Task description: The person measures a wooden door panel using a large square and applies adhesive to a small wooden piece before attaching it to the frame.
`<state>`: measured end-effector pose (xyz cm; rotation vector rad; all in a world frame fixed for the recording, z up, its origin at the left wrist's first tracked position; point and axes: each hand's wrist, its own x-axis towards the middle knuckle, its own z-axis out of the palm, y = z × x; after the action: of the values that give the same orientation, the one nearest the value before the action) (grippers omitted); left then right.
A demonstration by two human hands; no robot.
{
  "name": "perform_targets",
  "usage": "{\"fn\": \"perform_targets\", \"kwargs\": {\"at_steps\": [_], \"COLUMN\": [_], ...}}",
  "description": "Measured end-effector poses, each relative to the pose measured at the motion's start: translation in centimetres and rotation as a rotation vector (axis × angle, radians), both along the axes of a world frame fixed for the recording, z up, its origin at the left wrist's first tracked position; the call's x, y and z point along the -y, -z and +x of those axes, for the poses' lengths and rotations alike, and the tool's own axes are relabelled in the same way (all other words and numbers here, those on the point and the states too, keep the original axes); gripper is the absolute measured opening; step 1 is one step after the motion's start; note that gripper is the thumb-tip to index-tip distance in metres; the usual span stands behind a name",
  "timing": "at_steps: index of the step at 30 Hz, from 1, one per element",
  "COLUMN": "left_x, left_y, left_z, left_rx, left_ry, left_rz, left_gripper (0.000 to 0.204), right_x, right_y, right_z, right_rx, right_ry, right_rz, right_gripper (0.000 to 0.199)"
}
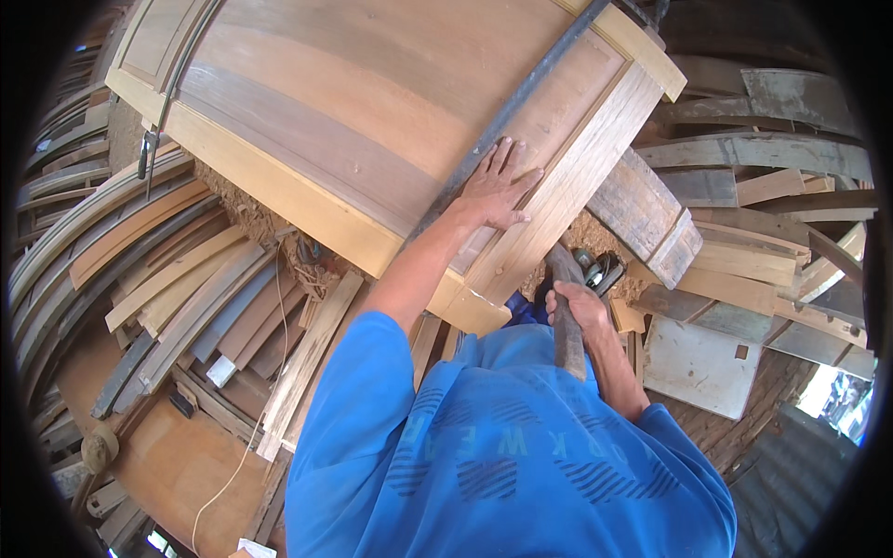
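A person's left hand (499, 193) lies spread flat on a panelled wooden door (326, 102), a dark metal bar (538, 86) running alongside the fingers. To its right, the right hand (582, 312) clasps a dark length of wood (569, 349) near the door's end

A framed wooden panel (316, 102) lies flat, pale rails around brown-toned inner boards, a dark metal bar (532, 88) crossing it at a slant. Beside its near end, a rough grey-brown stick (569, 349) points lengthwise toward the body.

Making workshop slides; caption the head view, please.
Left hand spread on a clamped panel, right hand gripping a stick.
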<state>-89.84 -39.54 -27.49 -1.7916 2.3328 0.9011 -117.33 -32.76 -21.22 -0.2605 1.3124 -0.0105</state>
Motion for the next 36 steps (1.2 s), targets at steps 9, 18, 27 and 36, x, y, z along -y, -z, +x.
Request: {"fn": "perform_targets", "kwargs": {"at_steps": [9, 18, 27, 36], "left_x": [-4.8, -18.7, -15.6, -15.7], "left_y": [-3.5, -2.7, -3.5, -2.3], "left_z": [0.6, 2.3, 2.0, 0.2], "left_rx": [-0.25, -0.146, -0.087, 0.054], "left_ry": [-0.345, -0.236, -0.195, -0.228], "left_rz": [0.095, 0.123, 0.151, 0.1], "left_gripper": [0.058, 0.042, 0.033, 0.027], "right_x": [2.5, 3.9, 2.3, 2.2], "right_y": [-1.1, 0.5, 1.4, 0.8], "right_z": [-4.2, -4.3, -4.5, -4.4], "right_rx": [0.077, 0.078, 0.039, 0.014], "right_ry": [-0.018, -0.008, 0.046, -0.007], "right_rz": [-0.061, -0.149, -0.125, -0.118], "right_gripper": [0.02, 0.021, 0.022, 0.016]}}
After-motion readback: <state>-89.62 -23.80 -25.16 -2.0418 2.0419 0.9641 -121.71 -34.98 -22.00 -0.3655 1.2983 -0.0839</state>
